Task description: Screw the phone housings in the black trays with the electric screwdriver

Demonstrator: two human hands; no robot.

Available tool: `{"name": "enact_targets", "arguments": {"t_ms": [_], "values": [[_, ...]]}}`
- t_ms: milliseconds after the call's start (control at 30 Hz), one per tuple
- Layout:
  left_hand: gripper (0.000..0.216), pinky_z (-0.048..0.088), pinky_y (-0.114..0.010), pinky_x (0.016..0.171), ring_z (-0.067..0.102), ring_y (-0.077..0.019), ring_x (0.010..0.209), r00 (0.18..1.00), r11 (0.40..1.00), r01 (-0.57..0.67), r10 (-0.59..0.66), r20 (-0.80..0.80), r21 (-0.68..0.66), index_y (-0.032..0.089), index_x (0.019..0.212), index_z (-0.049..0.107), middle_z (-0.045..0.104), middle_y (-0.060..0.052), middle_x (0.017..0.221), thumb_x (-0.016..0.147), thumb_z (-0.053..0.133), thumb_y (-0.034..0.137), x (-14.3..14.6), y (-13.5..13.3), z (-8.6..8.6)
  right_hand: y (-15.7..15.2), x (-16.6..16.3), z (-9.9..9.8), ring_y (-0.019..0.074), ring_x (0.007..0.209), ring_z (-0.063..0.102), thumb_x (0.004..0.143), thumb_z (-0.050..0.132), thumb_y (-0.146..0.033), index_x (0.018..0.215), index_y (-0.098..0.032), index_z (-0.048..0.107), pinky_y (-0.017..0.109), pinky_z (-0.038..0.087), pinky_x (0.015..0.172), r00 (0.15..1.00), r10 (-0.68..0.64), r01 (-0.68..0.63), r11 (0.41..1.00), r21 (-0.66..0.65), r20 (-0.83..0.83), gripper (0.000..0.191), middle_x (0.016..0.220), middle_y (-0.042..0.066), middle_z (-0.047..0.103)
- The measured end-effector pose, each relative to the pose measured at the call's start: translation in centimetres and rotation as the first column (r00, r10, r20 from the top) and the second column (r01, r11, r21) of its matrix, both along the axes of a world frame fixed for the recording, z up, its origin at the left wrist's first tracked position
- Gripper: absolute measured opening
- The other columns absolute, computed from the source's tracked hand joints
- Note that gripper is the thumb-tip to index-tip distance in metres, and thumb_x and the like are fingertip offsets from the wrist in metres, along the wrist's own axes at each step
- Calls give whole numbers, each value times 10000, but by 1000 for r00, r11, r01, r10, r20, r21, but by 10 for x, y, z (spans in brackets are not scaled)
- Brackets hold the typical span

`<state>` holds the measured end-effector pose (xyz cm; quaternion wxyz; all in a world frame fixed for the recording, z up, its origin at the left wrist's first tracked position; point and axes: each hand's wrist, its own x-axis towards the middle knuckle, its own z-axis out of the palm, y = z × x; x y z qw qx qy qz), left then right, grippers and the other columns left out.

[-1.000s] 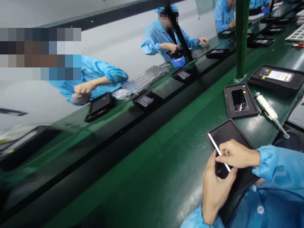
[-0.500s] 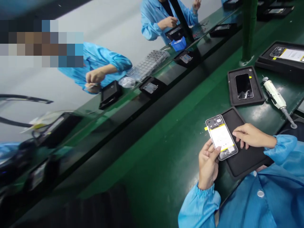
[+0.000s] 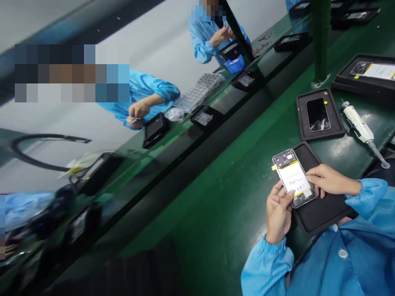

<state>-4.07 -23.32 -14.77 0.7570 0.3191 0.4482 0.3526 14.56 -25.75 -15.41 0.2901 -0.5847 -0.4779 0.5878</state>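
Note:
A smartphone with its back cover off (image 3: pixel 294 176) is tilted above a black foam tray (image 3: pixel 328 205). It shows a white battery, yellow strips and a dark camera section at the top. My left hand (image 3: pixel 279 209) is closed on its lower left edge, thumb over the front and fingers at the side and underneath. At the opposite long edge, my right hand (image 3: pixel 331 179) is closed with its fingertips against the frame. Its lower fingers curl down beside the phone, partly hidden. A small yellow tab sticks out at the phone's upper left.
Beyond the hands, a phone with a dark screen (image 3: pixel 317 114) lies in another black tray (image 3: pixel 304 123). To its right rests a white electric screwdriver (image 3: pixel 358 121). Another opened phone (image 3: pixel 378 70) sits in stacked trays. A green post (image 3: pixel 321 45) rises behind. Co-workers sit across the bench.
My right hand has come in to the phone's right edge, where a small gap showed before. The phone has shifted slightly rightward over the tray. The whole view has also moved a little.

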Motion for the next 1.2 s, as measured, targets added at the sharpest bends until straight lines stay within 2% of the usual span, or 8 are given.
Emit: {"name": "enact_targets", "arguments": {"t_ms": [267, 533, 700, 1000, 1067, 1100, 1133, 1200], "values": [[462, 565, -394, 862, 683, -265, 995, 999, 998, 11, -8, 51, -59, 153, 1099, 600, 738, -105, 1000, 709, 781, 323, -2, 4, -1, 1, -1, -3, 124, 458, 581, 909, 396, -198, 741, -112, 568, 176, 476, 380, 999, -26, 26, 1000, 5, -32, 255, 558, 24, 580], [428, 573, -388, 845, 689, -261, 975, 999, 998, 17, -14, 47, -64, 151, 1100, 605, 738, -108, 993, 732, 762, 303, -2, 5, -1, 0, -2, -3, 138, 462, 579, 910, 396, -196, 792, -95, 581, 195, 476, 372, 998, -49, 48, 999, -17, -41, 242, 561, 27, 572], [433, 574, -389, 846, 687, -268, 981, 999, 998, 25, -22, 47, -55, 144, 1099, 609, 738, -115, 991, 726, 765, 298, -3, 5, -1, 0, -1, -3, 137, 462, 582, 921, 388, -186, 849, -81, 590, 191, 480, 380, 999, -42, 42, 999, -9, -33, 239, 565, 24, 572], [494, 593, -368, 804, 702, -257, 936, 1000, 998, 0, 2, 16, -69, 143, 1062, 618, 745, -107, 974, 655, 826, 328, -1, 5, 1, -2, -2, 5, 132, 450, 580, 917, 394, -176, 773, -97, 584, 173, 432, 378, 1000, -28, 28, 999, -46, 4, 251, 550, 22, 573], [499, 595, -357, 793, 704, -257, 928, 1000, 998, -9, 9, 1, -60, 139, 1055, 624, 745, -112, 976, 644, 833, 330, 0, 5, 3, 1, 5, 12, 134, 467, 586, 936, 401, -196, 769, -107, 600, 184, 440, 422, 995, -2, 1, 1000, 8, 104, 275, 545, 17, 570], [503, 596, -353, 788, 705, -258, 926, 1000, 998, -12, 11, -8, -59, 138, 1054, 625, 744, -115, 979, 639, 837, 328, 0, 5, 3, 6, 11, 18, 143, 506, 602, 946, 421, -218, 779, -113, 615, 199, 457, 474, 977, -21, 4, 997, 80, 213, 277, 560, 21, 580], [510, 597, -353, 786, 705, -259, 926, 1000, 998, -13, 12, -16, -61, 139, 1057, 625, 744, -117, 982, 635, 841, 326, 1, 5, 3, 13, 19, 23, 158, 567, 621, 953, 449, -245, 803, -120, 633, 220, 475, 542, 933, -77, 16, 985, 174, 352, 269, 596, 31, 601], [534, 598, -363, 783, 705, -267, 927, 1000, 998, -5, 3, -31, -69, 140, 1064, 619, 744, -122, 987, 623, 848, 338, 3, 5, 3, 34, 39, 36, 202, 727, 646, 966, 484, -297, 898, -131, 664, 276, 484, 685, 739, -276, 58, 935, 349, 615, 254, 733, 68, 654]]}}
